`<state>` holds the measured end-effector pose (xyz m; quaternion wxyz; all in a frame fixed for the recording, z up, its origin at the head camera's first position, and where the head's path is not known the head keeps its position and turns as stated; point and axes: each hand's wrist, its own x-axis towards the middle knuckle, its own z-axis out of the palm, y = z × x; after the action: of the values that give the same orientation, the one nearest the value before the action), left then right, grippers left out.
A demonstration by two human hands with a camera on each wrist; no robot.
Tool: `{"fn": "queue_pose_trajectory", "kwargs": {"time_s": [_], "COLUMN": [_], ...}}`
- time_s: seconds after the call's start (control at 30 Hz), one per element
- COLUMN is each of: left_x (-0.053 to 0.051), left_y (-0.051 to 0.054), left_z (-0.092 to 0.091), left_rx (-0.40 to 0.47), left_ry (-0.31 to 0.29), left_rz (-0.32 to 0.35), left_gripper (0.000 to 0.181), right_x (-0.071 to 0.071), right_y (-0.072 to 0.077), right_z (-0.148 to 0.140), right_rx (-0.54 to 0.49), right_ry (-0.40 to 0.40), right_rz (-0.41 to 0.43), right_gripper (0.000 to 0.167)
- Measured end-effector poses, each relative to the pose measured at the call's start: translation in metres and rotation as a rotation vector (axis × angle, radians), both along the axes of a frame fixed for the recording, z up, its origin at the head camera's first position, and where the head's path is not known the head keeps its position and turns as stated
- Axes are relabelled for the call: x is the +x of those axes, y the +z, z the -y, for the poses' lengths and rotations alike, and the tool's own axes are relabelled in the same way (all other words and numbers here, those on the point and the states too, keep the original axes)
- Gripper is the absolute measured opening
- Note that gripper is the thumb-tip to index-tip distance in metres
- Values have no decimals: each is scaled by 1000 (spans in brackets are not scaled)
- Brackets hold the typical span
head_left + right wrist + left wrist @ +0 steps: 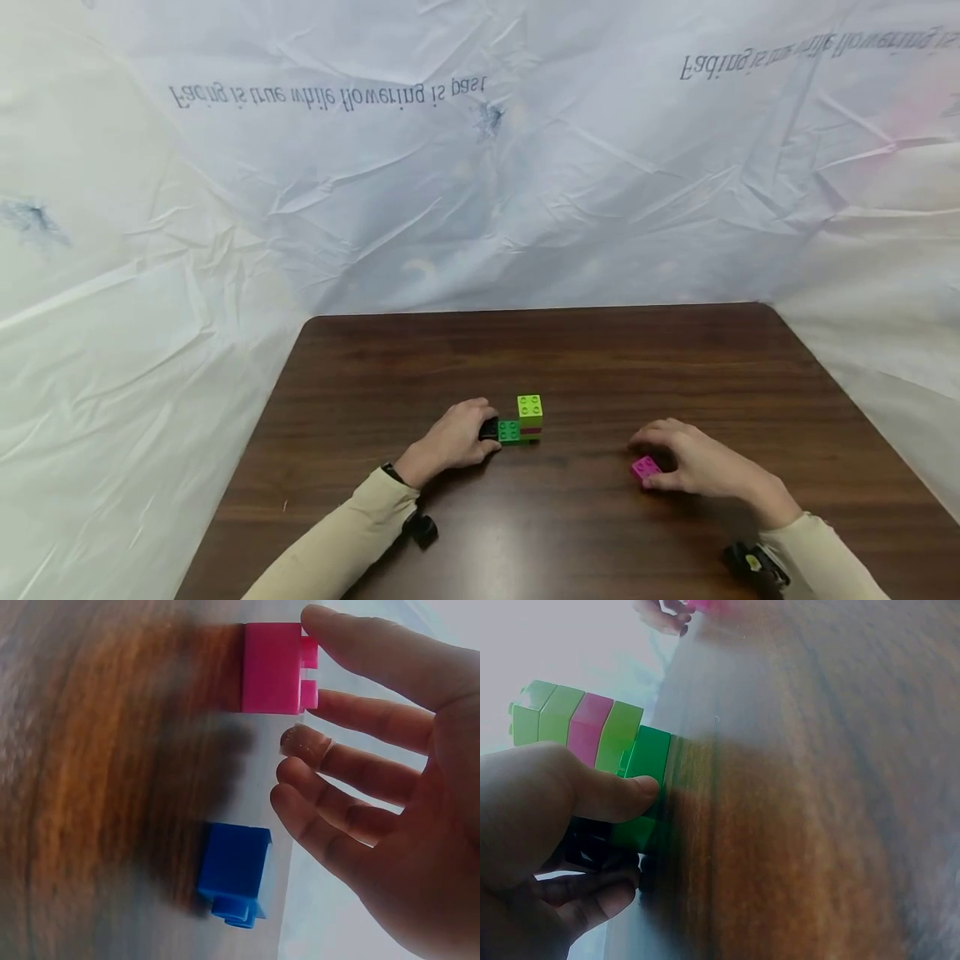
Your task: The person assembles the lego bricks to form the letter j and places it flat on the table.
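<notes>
We have our left hand (455,433) curled round the black end of the build (508,431), thumb against its green brick (648,757), near the middle of the tabletop (555,358). Our right hand (697,462) is at the pink brick (643,467), which lies towards the right edge and nearer us than the build. Its thumb reaches one corner while the fingers stand loosely spread; we cannot see a firm pinch.

We judge the step to be taking hold of the pink brick. We would set thumb and forefinger low on opposite sides, keep the studs uncovered and lift straight, minding the blue brick (234,859) close by, which only the right wrist view shows. Our left hand need only steady the build.

The bricks look like smooth, hard plastic, boxy with round studs. The build's tower (529,406) is lime with a pink band, rising from the green brick. The wood-grained tabletop shines, so bricks could slide if nudged.
</notes>
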<state>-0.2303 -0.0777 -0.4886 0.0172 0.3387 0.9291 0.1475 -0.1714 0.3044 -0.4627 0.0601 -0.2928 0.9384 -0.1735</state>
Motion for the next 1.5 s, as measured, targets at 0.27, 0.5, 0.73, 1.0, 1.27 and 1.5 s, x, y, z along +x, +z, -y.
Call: {"fn": "queue_pose_trajectory", "kwargs": {"time_s": [0.27, 0.5, 0.73, 1.0, 1.27, 1.5], "left_x": [1, 1, -1, -4, -4, -4], "left_y": [-2, -2, -3, -1, -2, -2], "left_z": [2, -2, -7, -5, -2, 1], "left_rx": [10, -4, 5, 1, 3, -4], "left_ry": [-4, -1, -14, -12, 1, 2], "left_rz": [12, 17, -3, 4, 19, 21], "left_gripper": [40, 41, 41, 40, 40, 40], "right_x": [2, 6, 8, 6, 5, 4], "right_y": [-1, -2, -3, -7, -7, -8], "right_z": [1, -2, -8, -8, -7, -5], "right_rx": [-11, -44, -52, -89, -76, -69], "right_ry": [8, 62, 96, 119, 111, 100], "right_rz": [16, -17, -51, -98, -34, -14], "right_gripper": [47, 50, 50, 44, 44, 44]}}
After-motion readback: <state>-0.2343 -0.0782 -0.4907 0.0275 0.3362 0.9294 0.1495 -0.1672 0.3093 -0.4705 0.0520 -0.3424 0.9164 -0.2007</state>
